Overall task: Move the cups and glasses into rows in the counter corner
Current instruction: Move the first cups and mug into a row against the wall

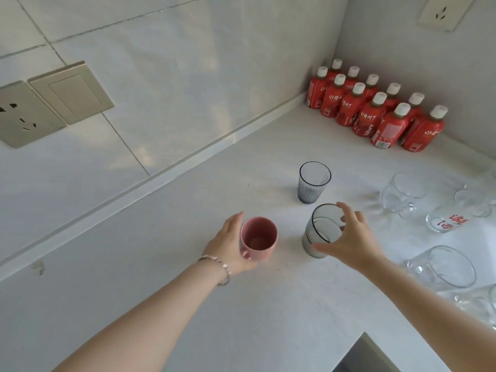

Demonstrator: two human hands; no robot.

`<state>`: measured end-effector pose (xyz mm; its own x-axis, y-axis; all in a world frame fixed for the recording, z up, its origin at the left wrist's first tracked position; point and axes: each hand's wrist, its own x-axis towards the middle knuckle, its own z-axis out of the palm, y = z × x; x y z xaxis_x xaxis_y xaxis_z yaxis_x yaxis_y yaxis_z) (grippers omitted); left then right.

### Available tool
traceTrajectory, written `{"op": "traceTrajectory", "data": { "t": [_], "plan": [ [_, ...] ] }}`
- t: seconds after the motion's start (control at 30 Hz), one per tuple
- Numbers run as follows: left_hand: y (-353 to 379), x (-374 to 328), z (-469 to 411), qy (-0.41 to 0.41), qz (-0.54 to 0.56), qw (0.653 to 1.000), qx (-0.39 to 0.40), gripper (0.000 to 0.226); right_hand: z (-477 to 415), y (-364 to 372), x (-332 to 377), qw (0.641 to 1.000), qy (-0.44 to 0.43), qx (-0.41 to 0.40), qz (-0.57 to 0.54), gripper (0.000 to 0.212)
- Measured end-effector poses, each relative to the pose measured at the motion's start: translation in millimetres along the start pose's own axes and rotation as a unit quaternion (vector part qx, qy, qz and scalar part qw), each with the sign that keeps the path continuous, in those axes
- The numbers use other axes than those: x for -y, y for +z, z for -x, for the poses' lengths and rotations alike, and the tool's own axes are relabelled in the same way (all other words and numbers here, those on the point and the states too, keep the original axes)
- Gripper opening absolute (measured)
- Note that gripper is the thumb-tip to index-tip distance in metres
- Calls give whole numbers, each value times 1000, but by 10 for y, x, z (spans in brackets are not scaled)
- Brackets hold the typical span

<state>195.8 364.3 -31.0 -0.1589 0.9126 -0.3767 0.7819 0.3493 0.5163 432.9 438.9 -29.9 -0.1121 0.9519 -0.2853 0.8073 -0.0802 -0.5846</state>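
Note:
My left hand (228,247) holds a pink mug (259,237) from its left side, near the handle, upright on the white counter (188,264). To its right, my right hand (351,237) grips a grey-tinted glass (320,230) by its rim, thumb on the near side and fingers on the far side. A ribbed bluish glass (313,181) stands alone just beyond them. Several clear glass cups sit at the right: one with a handle (402,194), one with red lettering (447,221) and a rounded one (442,265).
Several red juice bottles (375,111) with white caps fill the counter corner in rows. Wall sockets and a switch (72,91) are on the tiled wall at left. A dark sink edge (359,355) shows at the bottom right. More clear glassware (477,302) lies at the right edge.

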Motion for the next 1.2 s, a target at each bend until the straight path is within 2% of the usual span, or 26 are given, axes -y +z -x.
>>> {"op": "traceTrajectory", "data": {
  "t": [0.13, 0.27, 0.4, 0.5, 0.63, 0.83, 0.93, 1.1, 1.2],
  "plan": [
    [140, -209, -272, 26, -45, 999, 17, 89, 153, -58, 79, 999, -22, 1, -28, 106],
    [264, -55, -137, -17, 59, 996, -61, 77, 297, 27, 153, 999, -42, 24, -14, 108],
    [233, 297, 386, -69, 161, 977, -124, 85, 431, 298, 325, 993, -82, 78, 13, 106],
    [115, 757, 869, -103, 184, 962, -173, 87, 557, 617, 596, 981, -145, 118, 39, 104],
    [-194, 1361, 1568, -181, 203, 934, -230, 73, 824, 1093, 1063, 959, -211, 176, 62, 106],
    [-687, 2514, 2792, -297, 216, 866, -341, 63, 1585, 2025, 2129, 906, -328, 256, 74, 107],
    [-846, 3172, 3374, -341, 195, 840, -374, 73, 2029, 2522, 2573, 887, -351, 292, 71, 107],
    [-1225, 4166, 4098, -334, 167, 837, -401, 78, 2721, 3329, 3200, 879, -356, 309, 68, 108],
    [-1513, 4730, 4316, -310, 147, 852, -396, 61, 3072, 3778, 3540, 884, -348, 304, 69, 108]
  ]
}}
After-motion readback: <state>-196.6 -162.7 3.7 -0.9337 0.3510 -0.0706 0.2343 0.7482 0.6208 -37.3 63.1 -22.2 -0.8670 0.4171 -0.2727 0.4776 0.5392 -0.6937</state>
